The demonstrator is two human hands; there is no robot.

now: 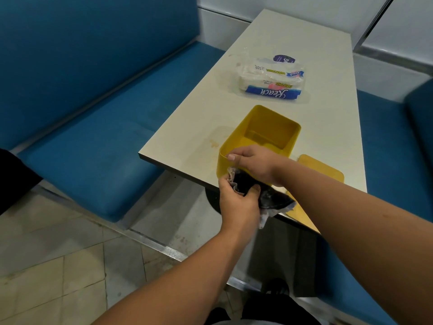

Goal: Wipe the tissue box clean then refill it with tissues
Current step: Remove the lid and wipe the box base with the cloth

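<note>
- While we're looking down from the head camera, the yellow tissue box (262, 134) sits open-topped at the near end of the cream table (293, 43), its near wall right at the table edge.
- Our right hand (253, 160) has its fingers curled over the box's near rim, thumb on top, steadying it.
- Our left hand (236, 202) has its fingers wrapped round a bunched dark rag (264, 193) pressed against the box's outer near wall, so we'd say the wiping step is underway, not finished.
- Inside the box: no tissues that we can see, just bare yellow floor and walls. Can't tell from here whether the inside is clean yet.
- What looks like the box's yellow lid (321, 170) lies flat on the table just to the right of the box.
- Further up the table, well apart from the box, sits a pack of Reach paper towels (271, 80), plastic wrapper looking partly opened, white sheets inside.
- So the refill hasn't started by our guess: finish wiping, load the sheets, lid on.
- Blue bench seats (93, 137) run along both sides.
</note>
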